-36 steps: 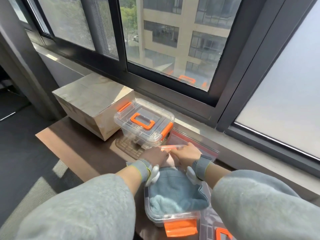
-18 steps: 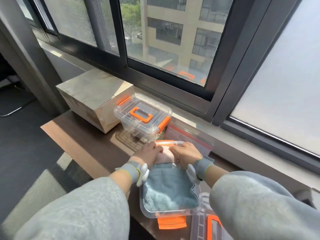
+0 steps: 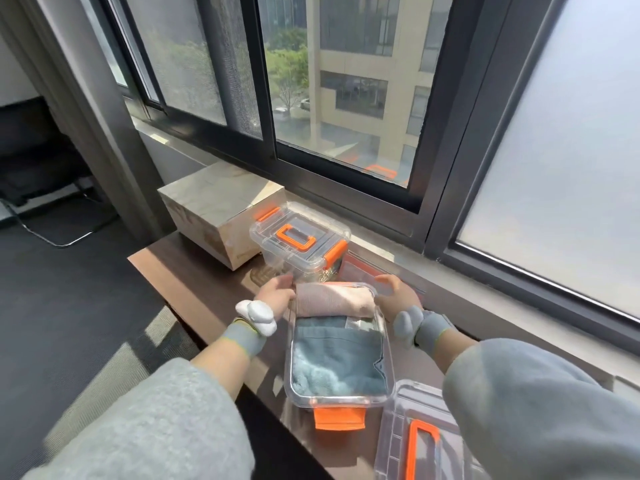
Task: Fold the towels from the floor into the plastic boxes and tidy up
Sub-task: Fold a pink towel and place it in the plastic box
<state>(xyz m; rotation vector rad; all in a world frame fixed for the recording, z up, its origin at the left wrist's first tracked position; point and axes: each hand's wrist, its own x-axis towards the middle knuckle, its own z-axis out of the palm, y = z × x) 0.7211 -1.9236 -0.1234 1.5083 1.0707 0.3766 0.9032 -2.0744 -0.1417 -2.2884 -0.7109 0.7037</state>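
An open clear plastic box with an orange latch stands on the dark wooden bench. A folded blue towel fills its near part and a rolled pink towel lies at its far end. My left hand hovers by the box's far left corner, fingers apart. My right hand is at the far right corner, fingers spread, holding nothing. The box's clear lid with an orange handle lies at the near right.
A closed clear box with orange handle and latches stands just beyond, against a stone-patterned block. A flat clear bag with a red strip lies by the windowsill. The bench's left edge drops to dark carpet.
Both hands were pressing the pink towel down at the box's far end. They have lifted off and moved apart to the box's far corners; the towel stays in the box.
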